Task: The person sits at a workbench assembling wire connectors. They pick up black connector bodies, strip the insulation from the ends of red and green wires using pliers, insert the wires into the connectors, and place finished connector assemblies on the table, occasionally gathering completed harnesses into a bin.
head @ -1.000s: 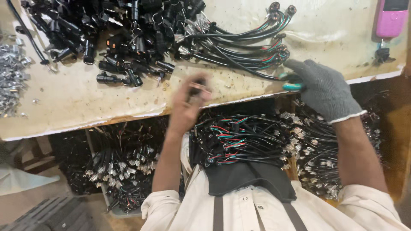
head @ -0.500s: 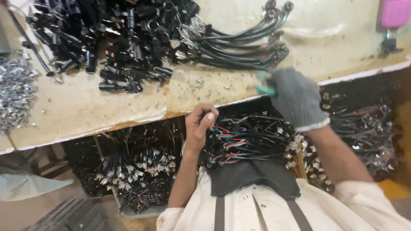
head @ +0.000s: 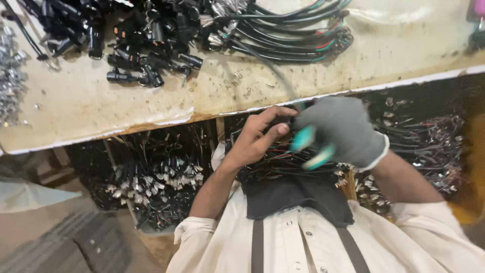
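Just below the desk (head: pixel 126 111) edge, your bare left hand (head: pixel 260 136) pinches a black cable (head: pixel 273 71); your gloved right hand (head: pixel 338 129) grips teal-handled pliers (head: pixel 313 146).

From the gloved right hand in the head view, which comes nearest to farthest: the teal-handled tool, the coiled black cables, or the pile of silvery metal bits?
1. Teal-handled tool, in the right hand.
2. Coiled black cables, on the table above.
3. Pile of silvery metal bits, far left edge.

Connector heap (head: pixel 126 35) left of cable bundle (head: pixel 293 35) on bench (head: pixel 404 50).
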`<action>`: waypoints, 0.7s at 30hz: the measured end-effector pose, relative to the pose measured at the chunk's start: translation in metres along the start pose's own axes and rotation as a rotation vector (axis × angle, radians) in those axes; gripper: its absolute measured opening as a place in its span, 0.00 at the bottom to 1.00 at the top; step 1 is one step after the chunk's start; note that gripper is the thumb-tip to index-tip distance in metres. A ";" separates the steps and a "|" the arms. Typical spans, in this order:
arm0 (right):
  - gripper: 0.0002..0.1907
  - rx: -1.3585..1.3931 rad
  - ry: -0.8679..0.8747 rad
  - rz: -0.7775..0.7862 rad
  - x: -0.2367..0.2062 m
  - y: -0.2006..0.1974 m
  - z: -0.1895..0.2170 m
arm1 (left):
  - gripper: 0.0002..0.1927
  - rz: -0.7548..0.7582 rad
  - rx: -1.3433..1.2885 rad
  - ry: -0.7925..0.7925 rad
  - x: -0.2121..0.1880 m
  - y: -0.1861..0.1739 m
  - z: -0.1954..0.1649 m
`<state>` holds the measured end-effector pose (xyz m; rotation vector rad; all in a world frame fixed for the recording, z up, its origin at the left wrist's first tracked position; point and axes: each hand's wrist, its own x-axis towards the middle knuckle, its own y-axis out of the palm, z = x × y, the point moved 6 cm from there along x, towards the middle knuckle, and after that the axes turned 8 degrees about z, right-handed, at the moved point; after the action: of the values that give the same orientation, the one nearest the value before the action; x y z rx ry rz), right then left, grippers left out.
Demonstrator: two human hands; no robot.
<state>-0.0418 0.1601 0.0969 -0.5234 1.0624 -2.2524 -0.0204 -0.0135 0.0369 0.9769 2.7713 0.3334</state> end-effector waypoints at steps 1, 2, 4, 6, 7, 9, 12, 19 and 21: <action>0.10 -0.110 -0.161 0.079 -0.001 0.009 0.012 | 0.14 -0.017 0.057 -0.013 0.000 0.000 -0.001; 0.10 -0.227 -0.323 0.157 -0.003 0.020 0.023 | 0.14 -0.034 0.117 -0.018 -0.001 0.000 -0.003; 0.05 0.447 0.016 -0.003 -0.001 0.016 0.000 | 0.13 -0.081 0.245 -0.016 -0.003 0.001 -0.008; 0.08 0.692 0.202 -0.167 -0.005 0.019 -0.012 | 0.13 -0.139 0.389 -0.027 -0.005 0.001 -0.013; 0.10 0.577 0.195 -0.264 -0.008 0.016 -0.009 | 0.13 -0.143 0.363 0.028 -0.006 0.002 -0.017; 0.14 0.881 0.144 -0.505 -0.016 0.012 -0.008 | 0.12 -0.145 0.313 0.145 -0.008 0.004 -0.024; 0.19 1.737 0.049 -0.757 -0.024 0.028 -0.004 | 0.16 -0.063 0.250 0.087 -0.007 0.008 -0.019; 0.18 1.680 -0.107 -0.641 -0.023 0.039 -0.005 | 0.24 -0.094 0.270 0.259 -0.011 0.017 -0.021; 0.18 1.783 -0.030 -0.644 -0.028 0.045 -0.016 | 0.40 -0.054 0.309 0.124 -0.009 0.021 -0.012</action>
<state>-0.0143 0.1650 0.0492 -0.0330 -1.3992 -2.6024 -0.0037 -0.0055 0.0545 0.9711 3.0176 -0.0484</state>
